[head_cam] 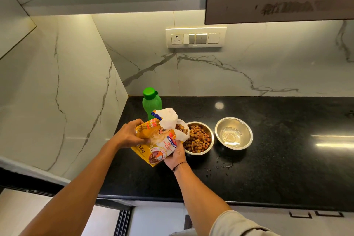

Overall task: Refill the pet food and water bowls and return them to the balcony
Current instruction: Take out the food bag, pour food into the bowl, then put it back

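The food step looks to be in hand: the person tilts the pet food bag (159, 141) with its torn mouth just over the rim of the food bowl (199, 138), which already holds a good heap of kibble. The left hand (129, 135) grips the bag's upper side, fingers curled round it; the right hand (176, 156) cups it from below, fingers wrapped under the pack. The water bowl (234, 133) stands just beside on the black worktop (287, 159), seemingly with a little water in it. Next probably comes righting the bag, then using the green bottle (152, 102) behind it.
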